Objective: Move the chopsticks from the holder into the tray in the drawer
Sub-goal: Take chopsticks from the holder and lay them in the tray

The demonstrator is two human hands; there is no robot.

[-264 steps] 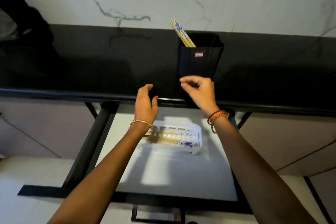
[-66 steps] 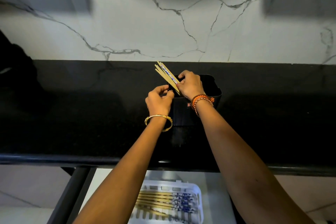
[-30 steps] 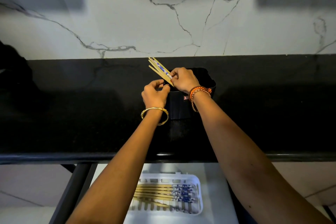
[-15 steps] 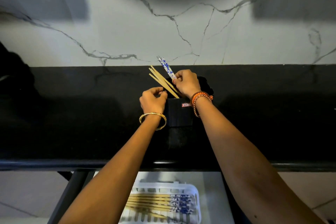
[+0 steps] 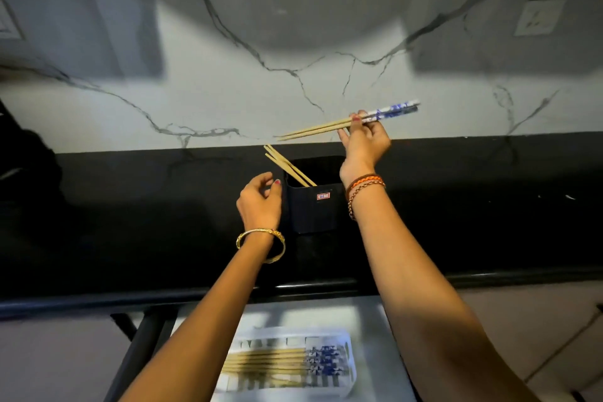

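A black square holder [image 5: 313,209] stands on the dark counter. A few wooden chopsticks [image 5: 287,166] lean out of its left corner. My right hand [image 5: 365,140] pinches a pair of chopsticks [image 5: 329,126] with blue-and-white patterned ends, lifted above and to the right of the holder, lying nearly level. My left hand [image 5: 261,202] hovers just left of the holder with loosely curled fingers and holds nothing. Below, in the open drawer, a white tray [image 5: 346,385] holds several chopsticks [image 5: 277,365] side by side.
A black countertop [image 5: 130,222] runs across the view under a white marble wall [image 5: 228,91]. A wall socket [image 5: 538,18] sits at the upper right. The drawer's pale floor [image 5: 375,330] shows beside the tray, and its dark frame [image 5: 140,346] runs along the left.
My right hand has pulled a pair of chopsticks out of the holder and lifted them up and to the right. My left hand has let go of the holder's rim.
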